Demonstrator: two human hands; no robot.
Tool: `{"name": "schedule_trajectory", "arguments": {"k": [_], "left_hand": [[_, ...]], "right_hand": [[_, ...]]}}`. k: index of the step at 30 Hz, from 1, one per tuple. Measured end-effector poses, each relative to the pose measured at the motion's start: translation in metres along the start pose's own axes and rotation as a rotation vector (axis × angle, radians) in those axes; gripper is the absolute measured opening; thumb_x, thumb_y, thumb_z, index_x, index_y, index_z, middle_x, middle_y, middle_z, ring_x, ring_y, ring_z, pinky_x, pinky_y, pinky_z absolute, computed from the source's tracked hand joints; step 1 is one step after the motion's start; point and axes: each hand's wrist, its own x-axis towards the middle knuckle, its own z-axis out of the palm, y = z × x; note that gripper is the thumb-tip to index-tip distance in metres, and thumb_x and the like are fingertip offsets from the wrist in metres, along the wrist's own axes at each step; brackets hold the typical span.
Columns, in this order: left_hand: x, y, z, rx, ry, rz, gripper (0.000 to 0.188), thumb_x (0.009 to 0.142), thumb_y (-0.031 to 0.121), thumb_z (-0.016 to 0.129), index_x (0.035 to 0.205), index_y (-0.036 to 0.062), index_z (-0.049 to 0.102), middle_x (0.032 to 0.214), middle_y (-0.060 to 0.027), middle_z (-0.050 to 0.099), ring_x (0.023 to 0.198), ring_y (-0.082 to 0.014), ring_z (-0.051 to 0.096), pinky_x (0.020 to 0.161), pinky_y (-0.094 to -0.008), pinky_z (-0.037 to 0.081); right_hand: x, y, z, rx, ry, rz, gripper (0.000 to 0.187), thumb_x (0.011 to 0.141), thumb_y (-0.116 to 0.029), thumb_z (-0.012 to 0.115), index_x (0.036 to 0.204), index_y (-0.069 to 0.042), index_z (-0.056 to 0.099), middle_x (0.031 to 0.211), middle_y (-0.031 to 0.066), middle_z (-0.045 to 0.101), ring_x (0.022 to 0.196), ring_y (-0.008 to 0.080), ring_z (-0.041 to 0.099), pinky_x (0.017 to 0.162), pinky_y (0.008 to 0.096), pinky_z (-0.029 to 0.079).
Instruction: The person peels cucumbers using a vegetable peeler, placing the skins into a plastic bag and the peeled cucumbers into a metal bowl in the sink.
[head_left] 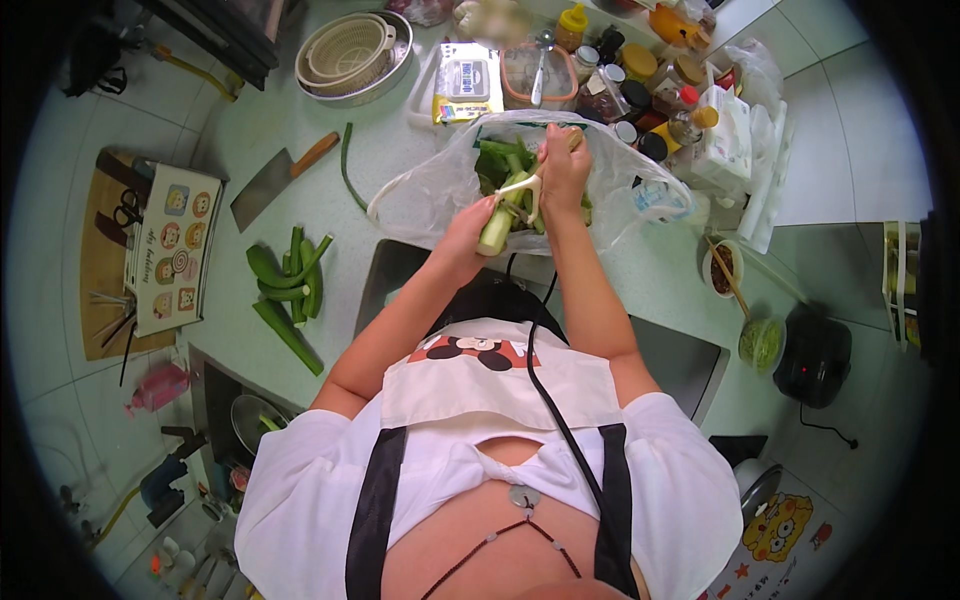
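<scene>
1. Tiled walls (855, 130) are seen around a pale countertop (400, 150), on which a cleaver (265, 192) and long green vegetables (287, 336) are laid to the left.
2. A pale green, partly peeled vegetable stem (494, 233) is held over an open plastic bag (425, 190); its near end is left protruding just beside the left hand (467, 232).
3. That hand is wrapped around the stem's side, its fingers largely hidden beneath.
4. A white peeler (519, 187) is gripped in the right hand (565, 172), which is closed firmly; its head is set across the stem.
5. Blue printed characters are borne by a wipes packet (468, 83) beyond the bag.
6. Cartoon faces and dark lettering are carried on a white box (170, 250); a cartoon figure is printed on the apron (475, 350).
</scene>
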Motion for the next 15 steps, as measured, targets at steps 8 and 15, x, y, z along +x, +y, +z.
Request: {"name": "schedule_trajectory", "arguments": {"k": [8,15], "left_hand": [[-0.019,0.009,-0.022,0.049,-0.128,-0.024,0.037,0.088,0.031,0.045,0.117,0.0067,0.045,0.086,-0.0015,0.052,0.07,-0.011,0.05,0.058,-0.0255,0.045],[-0.011,0.006,-0.017,-0.054,0.006,-0.024,0.034,0.09,0.032,0.043,0.109,0.004,0.048,0.085,-0.0039,0.052,0.07,-0.0127,0.052,0.059,-0.0265,0.045]], "right_hand": [[0.046,0.027,-0.017,-0.432,0.216,-0.148,0.021,0.078,-0.019,0.058,0.069,-0.004,0.047,0.06,0.0051,0.052,0.049,0.013,0.048,0.049,0.0278,0.041],[0.016,-0.001,-0.013,-0.527,0.021,-0.443,0.017,0.079,-0.014,0.061,0.074,-0.007,0.046,0.059,0.0007,0.049,0.048,0.0059,0.046,0.045,0.0199,0.037]]}}
